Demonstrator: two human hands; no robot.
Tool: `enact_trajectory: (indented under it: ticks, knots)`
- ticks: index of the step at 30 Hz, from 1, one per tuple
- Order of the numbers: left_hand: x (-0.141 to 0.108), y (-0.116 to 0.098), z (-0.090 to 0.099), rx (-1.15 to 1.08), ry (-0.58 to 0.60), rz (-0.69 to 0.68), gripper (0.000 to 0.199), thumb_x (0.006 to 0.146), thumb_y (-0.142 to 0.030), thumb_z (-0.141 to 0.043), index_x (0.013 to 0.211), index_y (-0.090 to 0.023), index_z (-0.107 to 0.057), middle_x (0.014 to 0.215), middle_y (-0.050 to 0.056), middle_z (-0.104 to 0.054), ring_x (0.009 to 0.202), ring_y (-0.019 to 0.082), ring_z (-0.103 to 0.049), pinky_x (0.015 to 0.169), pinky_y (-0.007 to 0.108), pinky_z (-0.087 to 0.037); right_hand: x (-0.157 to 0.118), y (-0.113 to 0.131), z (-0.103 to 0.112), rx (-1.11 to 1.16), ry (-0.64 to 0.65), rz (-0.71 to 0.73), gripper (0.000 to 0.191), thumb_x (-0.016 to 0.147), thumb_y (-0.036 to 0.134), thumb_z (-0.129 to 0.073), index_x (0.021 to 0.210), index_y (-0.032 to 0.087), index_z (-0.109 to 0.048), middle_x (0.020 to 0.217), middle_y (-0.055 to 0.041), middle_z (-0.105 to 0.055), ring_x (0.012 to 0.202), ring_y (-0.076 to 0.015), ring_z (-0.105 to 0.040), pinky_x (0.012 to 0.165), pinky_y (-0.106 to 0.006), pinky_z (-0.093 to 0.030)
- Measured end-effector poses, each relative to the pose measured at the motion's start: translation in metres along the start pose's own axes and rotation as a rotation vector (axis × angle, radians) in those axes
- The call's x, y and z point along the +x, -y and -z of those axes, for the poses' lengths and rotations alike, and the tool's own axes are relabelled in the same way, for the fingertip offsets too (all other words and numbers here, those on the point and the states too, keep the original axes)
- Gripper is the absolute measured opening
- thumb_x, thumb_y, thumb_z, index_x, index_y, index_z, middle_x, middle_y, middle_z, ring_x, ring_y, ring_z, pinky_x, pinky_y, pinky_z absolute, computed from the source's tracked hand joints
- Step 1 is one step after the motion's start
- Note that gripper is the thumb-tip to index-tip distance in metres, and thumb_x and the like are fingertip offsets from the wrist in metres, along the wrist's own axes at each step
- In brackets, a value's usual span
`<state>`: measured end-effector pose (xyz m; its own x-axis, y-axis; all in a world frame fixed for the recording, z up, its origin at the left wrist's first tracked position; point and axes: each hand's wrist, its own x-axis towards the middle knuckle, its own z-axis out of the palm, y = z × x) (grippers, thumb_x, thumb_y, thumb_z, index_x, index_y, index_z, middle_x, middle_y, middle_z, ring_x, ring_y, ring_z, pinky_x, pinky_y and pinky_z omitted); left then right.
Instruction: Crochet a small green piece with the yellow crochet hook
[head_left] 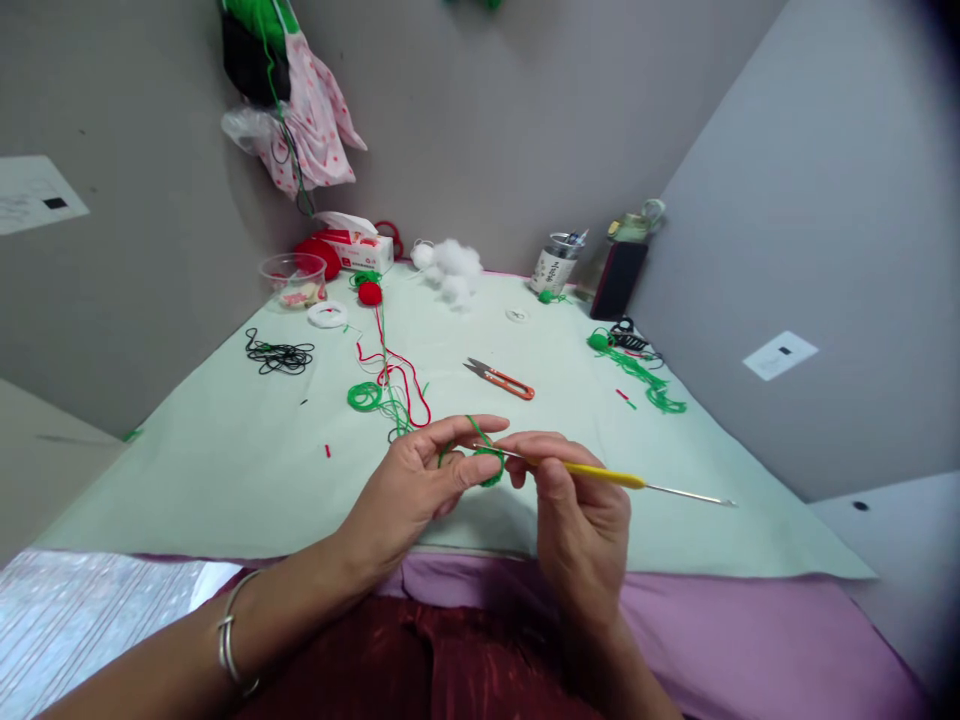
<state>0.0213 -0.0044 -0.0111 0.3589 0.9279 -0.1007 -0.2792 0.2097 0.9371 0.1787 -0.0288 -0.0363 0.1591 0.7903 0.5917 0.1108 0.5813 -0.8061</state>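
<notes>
My left hand (427, 470) pinches a small green crochet piece (491, 470) between thumb and fingers, with green yarn (477, 430) looped over its raised index finger. My right hand (577, 510) grips a crochet hook (607, 474) by its yellow handle. The hook's left metal tip meets the top of the green piece; its other metal end points out to the right. Part of the piece is covered by my left thumb. Just beyond my hands lie orange-handled thread snips (501, 379).
Loose red yarn (411, 375), a green coil (364, 397) and black cord (279, 352) lie left. White stuffing (454, 268), a tissue box (361, 248) and a plastic tub (294, 282) stand behind. A pen can (556, 264), dark phone (619, 280) and green yarn strands (649, 380) are right.
</notes>
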Motion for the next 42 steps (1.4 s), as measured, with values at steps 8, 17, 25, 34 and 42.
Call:
enact_trajectory:
  ticks: [8, 17, 25, 34, 42]
  knots:
    - [0.005, -0.005, -0.002, -0.263, 0.042, 0.128, 0.04, 0.078, -0.027, -0.092, 0.115, -0.016, -0.081, 0.071, -0.007, -0.055, 0.045, -0.001, -0.022, 0.042, 0.018, -0.016, -0.006, -0.004, 0.003, -0.355, -0.042, 0.308, 0.033, 0.099, 0.009, -0.063, 0.119, 0.03, -0.079, 0.104, -0.0059, -0.076, 0.093, -0.0205, -0.072, 0.077, -0.036, -0.06]
    - [0.002, -0.005, -0.004, -0.27, 0.022, 0.091, 0.05, 0.078, -0.024, -0.093, 0.125, -0.018, -0.078, 0.07, -0.008, -0.054, 0.046, -0.001, -0.027, 0.043, 0.016, -0.019, -0.002, -0.004, -0.003, -0.35, -0.048, 0.301, 0.034, 0.097, 0.006, -0.065, 0.116, 0.03, -0.08, 0.104, -0.0051, -0.075, 0.093, -0.0184, -0.071, 0.077, -0.033, -0.059]
    - [0.001, -0.007, 0.0, -0.173, 0.004, 0.047, 0.04, 0.079, -0.027, -0.092, 0.118, -0.023, -0.082, 0.083, -0.004, -0.061, 0.05, 0.0, -0.033, 0.044, 0.018, -0.022, 0.003, 0.003, 0.003, 0.028, -0.031, -0.041, 0.02, 0.103, 0.02, -0.063, 0.101, 0.028, -0.081, 0.089, -0.0003, -0.073, 0.08, -0.0141, -0.064, 0.071, -0.028, -0.053]
    - [-0.003, -0.002, 0.003, -0.062, 0.045, 0.02, 0.032, 0.087, -0.031, -0.085, 0.118, -0.025, -0.081, 0.094, -0.001, -0.071, 0.048, -0.001, -0.042, 0.048, 0.02, -0.027, 0.006, 0.0, 0.005, 0.336, -0.026, -0.225, 0.019, 0.104, 0.031, -0.063, 0.097, 0.024, -0.081, 0.089, -0.0019, -0.077, 0.073, -0.0117, -0.069, 0.07, -0.025, -0.057]
    - [-0.004, -0.001, 0.003, -0.089, 0.08, 0.01, 0.03, 0.088, -0.027, -0.082, 0.117, -0.022, -0.078, 0.073, -0.005, -0.069, 0.057, 0.006, -0.062, 0.063, 0.021, -0.048, 0.007, 0.002, 0.011, 0.31, 0.031, -0.167, 0.024, 0.108, 0.03, -0.057, 0.097, 0.022, -0.077, 0.09, -0.0016, -0.077, 0.074, -0.0108, -0.071, 0.071, -0.024, -0.06]
